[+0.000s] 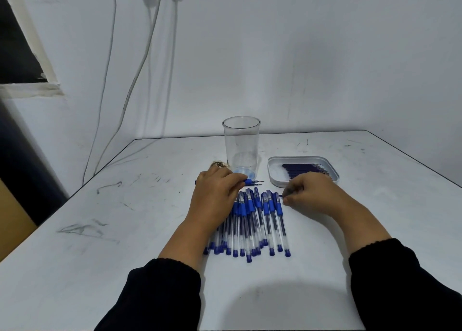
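Several blue capped pens point(252, 225) lie side by side in a row at the middle of the white table point(125, 230). My left hand point(215, 195) grips an uncapped blue pen point(253, 182) lying sideways, its tip pointing right, just in front of a tall clear plastic cup point(241, 145). My right hand point(312, 195) pinches a small blue piece point(282, 196) at the right end of the row; most of that piece is hidden by the fingers. A white tray point(275, 163) holding several dark blue refills point(303, 170) sits behind the right hand.
The table stands against a white wall point(275, 68), with cables point(140, 80) hanging down at the left. A small brownish object point(218, 165) lies left of the cup. The table's left edge drops to a dark floor area.
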Motion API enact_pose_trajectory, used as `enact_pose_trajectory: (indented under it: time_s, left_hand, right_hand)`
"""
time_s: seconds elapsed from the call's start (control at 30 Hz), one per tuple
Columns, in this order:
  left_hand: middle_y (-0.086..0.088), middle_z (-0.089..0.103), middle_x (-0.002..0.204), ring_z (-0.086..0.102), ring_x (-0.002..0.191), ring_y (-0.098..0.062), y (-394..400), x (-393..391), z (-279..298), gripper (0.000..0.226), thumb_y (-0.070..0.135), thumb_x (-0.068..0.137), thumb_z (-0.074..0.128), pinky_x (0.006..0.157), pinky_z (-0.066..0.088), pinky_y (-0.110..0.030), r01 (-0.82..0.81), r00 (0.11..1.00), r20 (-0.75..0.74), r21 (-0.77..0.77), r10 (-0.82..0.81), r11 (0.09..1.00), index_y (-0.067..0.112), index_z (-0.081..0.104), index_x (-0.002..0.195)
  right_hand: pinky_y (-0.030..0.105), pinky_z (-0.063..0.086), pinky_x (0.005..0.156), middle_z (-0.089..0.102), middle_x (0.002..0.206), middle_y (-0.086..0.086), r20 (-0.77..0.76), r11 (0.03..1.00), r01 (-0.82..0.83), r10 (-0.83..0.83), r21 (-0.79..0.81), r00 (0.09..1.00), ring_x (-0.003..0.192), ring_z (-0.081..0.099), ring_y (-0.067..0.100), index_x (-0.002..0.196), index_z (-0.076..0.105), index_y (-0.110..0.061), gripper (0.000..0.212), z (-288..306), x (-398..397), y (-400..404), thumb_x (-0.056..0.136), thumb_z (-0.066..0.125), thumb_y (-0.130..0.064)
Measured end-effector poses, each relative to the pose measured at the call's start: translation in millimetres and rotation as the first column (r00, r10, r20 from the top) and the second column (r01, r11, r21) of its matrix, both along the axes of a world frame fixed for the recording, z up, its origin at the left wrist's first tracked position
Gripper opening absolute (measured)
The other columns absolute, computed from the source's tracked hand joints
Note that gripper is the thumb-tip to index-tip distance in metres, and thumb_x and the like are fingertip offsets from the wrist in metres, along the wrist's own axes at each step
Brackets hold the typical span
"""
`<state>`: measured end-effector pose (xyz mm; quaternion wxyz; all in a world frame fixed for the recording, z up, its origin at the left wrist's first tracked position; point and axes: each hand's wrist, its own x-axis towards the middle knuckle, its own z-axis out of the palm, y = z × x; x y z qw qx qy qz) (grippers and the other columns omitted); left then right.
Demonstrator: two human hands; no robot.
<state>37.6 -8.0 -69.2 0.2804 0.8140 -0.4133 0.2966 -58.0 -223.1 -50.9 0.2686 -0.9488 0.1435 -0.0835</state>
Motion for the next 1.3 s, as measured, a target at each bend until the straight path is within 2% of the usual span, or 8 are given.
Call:
enact_pose_trajectory:
  time_s: [0.07,0.13,0.23,0.37,0.57,0.73,0.93,1.3]
  left_hand:
    - [0.003,0.067,0.088,0.055,0.086,-0.020,0,0,0,0.016,0.021,0.087,0.065,0.076,0.037,-0.034,0.000,1.000,-0.001,-0.004,0.000,1.000,0.019,0.071,0.102]
    - [0.003,0.067,0.087,0.055,0.086,-0.020,0,0,0,0.016,0.021,0.087,0.066,0.076,0.039,-0.035,-0.003,1.000,-0.001,-0.006,0.003,1.000,0.019,0.071,0.102]
    - [0.003,0.067,0.087,0.055,0.086,-0.020,0,1,0,0.016,0.021,0.087,0.066,0.076,0.039,-0.035,-0.006,1.000,-0.001,-0.013,0.006,1.000,0.018,0.071,0.102]
    - [0.003,0.066,0.087,0.054,0.087,-0.020,0,0,0,0.017,0.021,0.087,0.066,0.075,0.038,-0.034,-0.005,1.000,0.005,-0.011,0.005,1.000,0.019,0.071,0.103]
    - [0.003,0.066,0.088,0.053,0.087,-0.019,-1,-1,1,0.018,0.021,0.087,0.065,0.075,0.038,-0.033,-0.002,1.000,0.001,-0.017,0.002,1.000,0.019,0.071,0.105]
    - [0.003,0.067,0.090,0.055,0.089,-0.019,-1,1,1,0.018,0.020,0.087,0.066,0.078,0.035,-0.031,-0.032,0.999,0.007,-0.031,0.032,0.999,0.018,0.071,0.104]
    - [0.003,0.067,0.092,0.055,0.090,-0.018,0,1,1,0.019,0.020,0.087,0.066,0.078,0.035,-0.030,-0.033,0.999,0.003,-0.025,0.034,0.999,0.019,0.071,0.106]
    - [0.003,0.067,0.089,0.054,0.087,-0.019,-1,1,0,0.018,0.019,0.087,0.067,0.076,0.035,-0.031,-0.025,1.000,0.009,-0.044,0.025,0.999,0.019,0.071,0.104]
  right_hand:
    - [0.022,0.043,0.067,0.065,0.072,-0.014,0.066,0.998,-0.017,0.013,0.062,0.998,0.075,0.058,0.005,0.073,0.070,-0.033,0.008,1,1,3,0.078,0.073,-0.027]
    - [0.019,0.041,0.063,0.067,0.076,-0.011,0.177,0.971,-0.033,-0.009,0.236,0.984,0.072,0.062,0.004,0.080,0.069,-0.028,0.009,4,2,9,0.082,0.072,-0.020]
    - [0.023,0.051,0.069,0.073,0.080,-0.002,0.292,0.867,-0.054,-0.108,0.495,0.950,0.074,0.067,0.010,0.084,0.069,-0.019,0.009,6,6,20,0.082,0.072,-0.011]
    - [0.020,0.052,0.063,0.073,0.081,0.008,0.318,0.755,-0.110,-0.136,0.647,0.938,0.063,0.063,0.011,0.087,0.069,-0.010,0.009,4,8,32,0.081,0.071,-0.004]
    - [0.017,0.051,0.059,0.072,0.073,0.004,0.322,0.704,-0.150,-0.118,0.695,0.939,0.057,0.061,0.009,0.089,0.070,-0.007,0.009,0,13,44,0.082,0.071,-0.001]
    - [0.015,0.048,0.053,0.073,0.081,0.012,0.329,0.666,-0.136,-0.172,0.733,0.928,0.053,0.058,0.008,0.092,0.068,-0.001,0.009,4,12,46,0.082,0.069,0.000]
    - [0.015,0.046,0.051,0.073,0.086,0.012,0.317,0.619,-0.135,-0.194,0.774,0.928,0.054,0.056,0.006,0.093,0.069,-0.004,0.010,8,9,43,0.083,0.069,-0.003]
    - [0.014,0.047,0.052,0.073,0.084,0.012,0.317,0.633,-0.136,-0.181,0.762,0.931,0.053,0.057,0.005,0.093,0.070,-0.003,0.010,9,8,44,0.083,0.069,-0.003]
